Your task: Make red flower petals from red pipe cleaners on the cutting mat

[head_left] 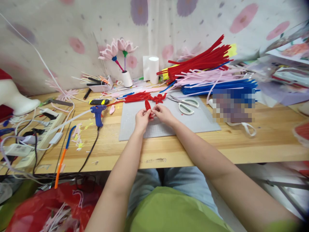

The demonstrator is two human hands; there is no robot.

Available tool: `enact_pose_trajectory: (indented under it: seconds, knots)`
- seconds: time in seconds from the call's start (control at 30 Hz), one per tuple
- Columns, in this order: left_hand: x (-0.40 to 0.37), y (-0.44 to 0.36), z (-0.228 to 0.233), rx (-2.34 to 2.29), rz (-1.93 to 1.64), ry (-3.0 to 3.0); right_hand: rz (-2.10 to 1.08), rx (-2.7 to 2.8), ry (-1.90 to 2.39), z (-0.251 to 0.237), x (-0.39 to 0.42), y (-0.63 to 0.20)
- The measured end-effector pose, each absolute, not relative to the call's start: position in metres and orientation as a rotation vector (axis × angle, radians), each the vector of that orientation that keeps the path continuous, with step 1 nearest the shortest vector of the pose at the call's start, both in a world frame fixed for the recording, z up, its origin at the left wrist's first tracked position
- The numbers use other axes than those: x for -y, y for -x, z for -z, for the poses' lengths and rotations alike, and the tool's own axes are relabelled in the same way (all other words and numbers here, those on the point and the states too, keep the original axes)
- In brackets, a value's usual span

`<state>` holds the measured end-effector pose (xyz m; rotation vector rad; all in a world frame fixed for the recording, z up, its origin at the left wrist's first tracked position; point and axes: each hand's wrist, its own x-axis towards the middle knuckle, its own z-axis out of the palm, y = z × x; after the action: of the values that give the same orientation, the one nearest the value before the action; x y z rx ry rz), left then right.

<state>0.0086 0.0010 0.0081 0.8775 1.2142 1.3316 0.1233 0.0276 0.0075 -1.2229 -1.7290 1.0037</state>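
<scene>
- the left hand [142,118] and the right hand [163,113] meet over the grey mat [202,120], fingertips pinched shut on a red pipe cleaner piece [148,107] held between them.
- the red piece stands up from the fingers as a narrow loop, just above the mat's near half.
- more bent red pipe cleaners [145,96] lie at the mat's far edge, just beyond the hands.
- white-handled scissors [185,104] rest on the mat to the right of the right hand, near but apart from it.
- a blue glue gun [98,113] sits on the wooden table [265,141] left of the mat, its cord trailing toward the table edge.
- a stack of red, pink and blue pipe cleaners [207,72] lies at the back right.
- two pink pipe cleaner flowers [117,50] stand in a small white holder by the wall.
</scene>
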Motion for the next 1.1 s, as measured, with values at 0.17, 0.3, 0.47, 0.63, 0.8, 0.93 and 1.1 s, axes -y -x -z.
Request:
enact_pose_trajectory:
  seconds: [0.17,0.3,0.47,0.63,0.8,0.93,1.1]
  knots:
    - [-0.004,-0.010,0.000,-1.438,-1.432,-1.183,-0.562,1.939,1.298,-0.010,-0.020,-0.119]
    - [-0.004,-0.008,0.003,-1.601,-1.513,-1.328,-0.427,2.015,1.288,-0.010,-0.013,-0.115]
    - [-0.008,-0.003,0.007,-1.545,-1.489,-1.264,-0.557,1.956,1.198,-0.006,-0.016,-0.114]
    - [-0.006,-0.005,0.005,-1.363,-1.419,-1.092,-1.118,1.518,1.085,-0.006,-0.027,-0.120]
    - [0.000,-0.015,0.002,-1.249,-1.322,-1.049,-1.632,1.375,0.933,-0.006,-0.029,-0.128]
    - [0.001,-0.017,0.002,-1.187,-1.299,-1.072,-1.800,1.293,0.898,-0.005,-0.030,-0.133]
    - [0.005,-0.014,-0.004,-1.102,-1.219,-0.984,-1.796,1.252,0.906,-0.003,-0.033,-0.134]
